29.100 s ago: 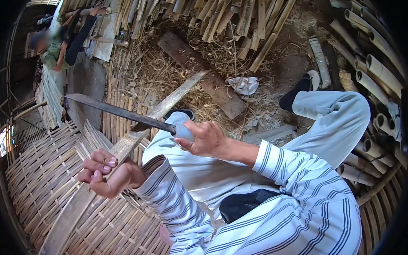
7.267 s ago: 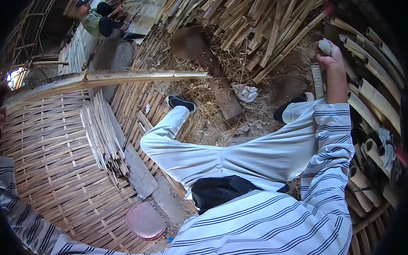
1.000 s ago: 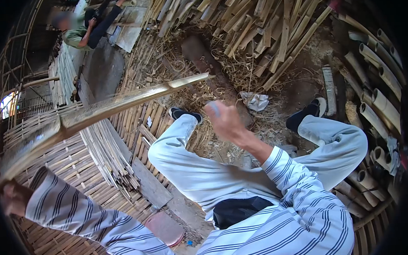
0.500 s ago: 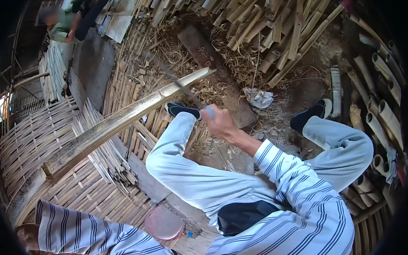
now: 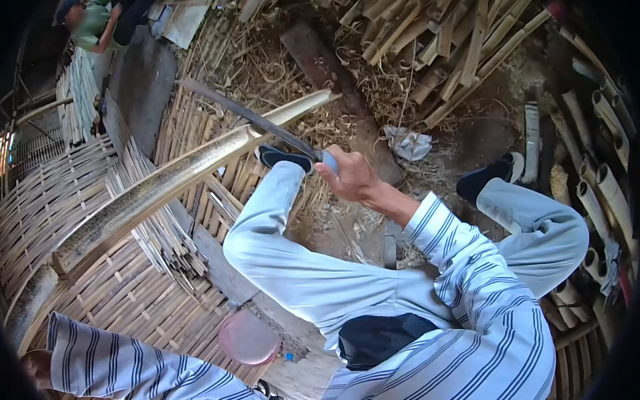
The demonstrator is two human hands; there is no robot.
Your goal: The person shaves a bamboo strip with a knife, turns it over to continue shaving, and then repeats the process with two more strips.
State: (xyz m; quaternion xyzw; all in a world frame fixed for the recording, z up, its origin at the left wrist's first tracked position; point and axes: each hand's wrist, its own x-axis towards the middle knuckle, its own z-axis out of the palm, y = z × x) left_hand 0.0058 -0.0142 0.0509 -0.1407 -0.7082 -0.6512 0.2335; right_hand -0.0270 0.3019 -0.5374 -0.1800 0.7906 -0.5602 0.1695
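My right hand (image 5: pixel 349 175) is closed round the light blue handle of a long-bladed knife (image 5: pixel 243 112), whose blade points up and left across the bamboo. The split bamboo piece (image 5: pixel 185 169), its hollow side showing, slants from the lower left to the upper middle. At the far lower left, my left hand (image 5: pixel 38 369) is beside the bamboo's near end, dark and cut off by the view's edge. Its fingers are hidden.
Woven bamboo mats (image 5: pixel 143 294) lie at the left. Split bamboo (image 5: pixel 463 47) is heaped at the top right, with bamboo tubes (image 5: pixel 609 190) at the right. Crumpled paper (image 5: pixel 408 143) lies on the ground. Another person (image 5: pixel 92 28) is at the top left.
The knife blade has swung up and left, and now shows clearly across the bamboo. My right hand has shifted slightly. The bamboo and my left hand have moved a little left in view.
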